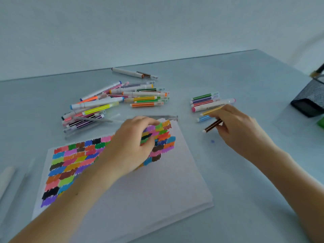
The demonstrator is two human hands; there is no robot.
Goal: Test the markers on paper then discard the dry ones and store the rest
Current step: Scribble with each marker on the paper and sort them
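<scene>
Right grip pinches a brown marker, just above the desk, small marker group right behind it. Left grip rests fingers curled on the paper, holding nothing visible; big marker pile beyond it.

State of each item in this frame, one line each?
White paper pad: flat, partly filled with colour swatches.
Brown striped marker: gripped, raised.
Right hand: holds brown marker.
Left hand: resting on pad.
Large marker pile: loose, capped.
Black mesh pen holder: upright.
</scene>
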